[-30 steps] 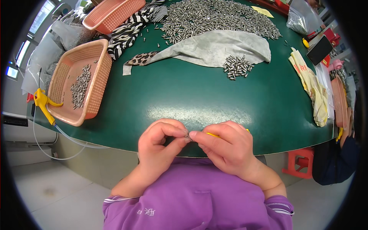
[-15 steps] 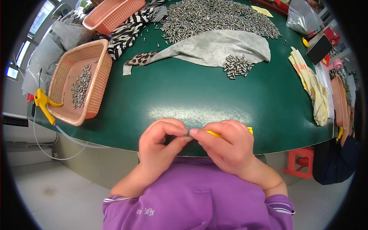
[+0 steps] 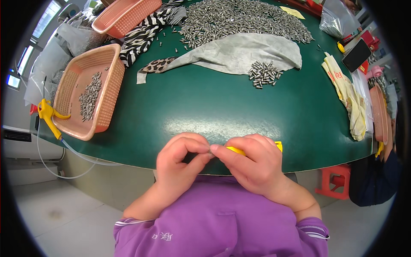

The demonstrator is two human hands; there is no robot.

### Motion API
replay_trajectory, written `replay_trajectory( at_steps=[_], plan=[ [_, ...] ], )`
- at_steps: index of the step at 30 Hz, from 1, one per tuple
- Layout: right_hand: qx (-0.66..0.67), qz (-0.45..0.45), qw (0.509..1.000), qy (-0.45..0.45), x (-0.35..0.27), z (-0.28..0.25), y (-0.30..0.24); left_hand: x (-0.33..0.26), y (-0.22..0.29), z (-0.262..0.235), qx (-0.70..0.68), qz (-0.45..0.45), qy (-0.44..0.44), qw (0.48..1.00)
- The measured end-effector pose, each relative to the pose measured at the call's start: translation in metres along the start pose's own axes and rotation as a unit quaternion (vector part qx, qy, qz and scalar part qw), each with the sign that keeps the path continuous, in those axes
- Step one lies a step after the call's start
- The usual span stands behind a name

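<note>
Close to the table's near edge, my left hand [image 3: 179, 159] is closed in a pinch, thumb against forefinger. A small metal part [image 3: 210, 151] shows faintly at its fingertips, mostly hidden. Meeting it from the other side, my right hand [image 3: 257, 163] is wrapped round a slim yellow-handled tool [image 3: 236, 150]. The tool's yellow back end sticks out behind the knuckles; its working tip is covered by my fingers. Farther off, a small pile of metal pins [image 3: 264, 75] lies against a grey cloth [image 3: 231, 53].
A large heap of metal pins [image 3: 248, 19] covers the green table's [image 3: 188, 103] far side. At left stand a pink basket [image 3: 113, 92] holding pins and a yellow air gun [image 3: 48, 113] with a hose. Pale gloves [image 3: 349, 98] and a phone [image 3: 357, 55] lie at right.
The fingertips of both hands have shifted very slightly, and a bit more of the yellow tool shows at my right fingers. The grips stay the same.
</note>
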State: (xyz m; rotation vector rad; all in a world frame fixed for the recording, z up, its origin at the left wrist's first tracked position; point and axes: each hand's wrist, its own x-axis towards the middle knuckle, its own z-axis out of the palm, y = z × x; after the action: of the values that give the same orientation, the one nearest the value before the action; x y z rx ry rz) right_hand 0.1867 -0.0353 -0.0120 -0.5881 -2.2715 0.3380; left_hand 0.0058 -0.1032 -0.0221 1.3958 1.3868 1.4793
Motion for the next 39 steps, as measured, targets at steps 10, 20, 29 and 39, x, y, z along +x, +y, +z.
replay_trajectory(
  at_steps=[10, 20, 29, 39],
  plan=[
    [0.035, 0.020, 0.998, 0.052, 0.003, -0.001, 0.003, 0.001, -0.001, -0.002, -0.130, -0.020, 0.004, 0.991],
    [-0.017, 0.059, 0.997, -0.046, 0.009, -0.002, -0.005, 0.000, 0.007, -0.014, -0.177, 0.005, 0.054, 0.983],
    [0.000, 0.051, 0.999, -0.019, 0.003, -0.001, 0.000, 0.067, 0.028, -0.166, 0.297, 0.080, 0.320, 0.896],
    [0.006, 0.053, 0.999, 0.003, -0.004, 0.001, 0.005, 0.112, 0.037, -0.059, 0.352, 0.109, -0.036, 0.929]
  ],
)
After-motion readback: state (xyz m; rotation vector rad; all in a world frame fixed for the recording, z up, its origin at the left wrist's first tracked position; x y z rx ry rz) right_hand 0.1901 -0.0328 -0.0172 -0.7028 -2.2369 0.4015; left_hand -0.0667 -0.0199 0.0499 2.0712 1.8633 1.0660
